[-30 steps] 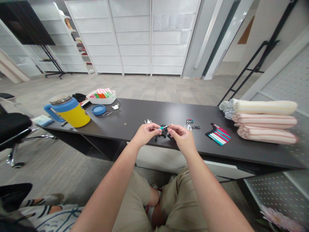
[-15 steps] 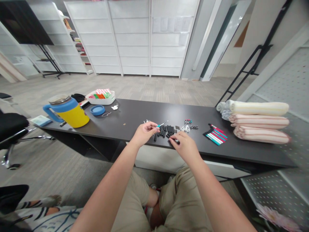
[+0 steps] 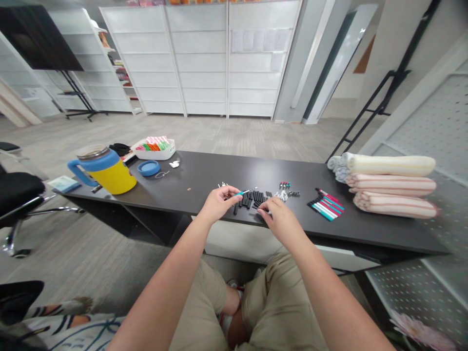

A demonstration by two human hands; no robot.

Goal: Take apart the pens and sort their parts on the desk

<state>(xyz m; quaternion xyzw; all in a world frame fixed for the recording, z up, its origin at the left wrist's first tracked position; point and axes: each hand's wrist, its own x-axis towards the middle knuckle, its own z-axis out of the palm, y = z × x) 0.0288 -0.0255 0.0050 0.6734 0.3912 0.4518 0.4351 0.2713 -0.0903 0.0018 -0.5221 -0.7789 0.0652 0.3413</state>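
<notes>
My left hand (image 3: 220,201) pinches a slim teal piece (image 3: 241,193) between thumb and fingers; a thin pale shaft sticks out of it to the right. It hovers over a group of black tubes (image 3: 248,199) lying on the dark table. My right hand (image 3: 278,214) is just to the right, low over the same tubes, thumb and forefinger pressed together around a small dark piece, apparently one of the black tubes, mostly covered by the fingers. Behind it lie small white pieces (image 3: 282,195), dark small parts (image 3: 293,193) and red and teal tips (image 3: 284,185).
Slim pen-like sticks (image 3: 326,204) in red, white and teal with black ends lie at right, beside rolled towels (image 3: 395,185). Leftward stand a yellow and blue mug (image 3: 109,173), a blue lid (image 3: 148,168) and a white basket (image 3: 155,152) of colourful packets. The table's front edge (image 3: 321,234) runs below my wrists.
The teal piece has tipped flatter and now points more to the right. My right fingers have lifted slightly off the tubes, still pinched. The other objects stay in place.
</notes>
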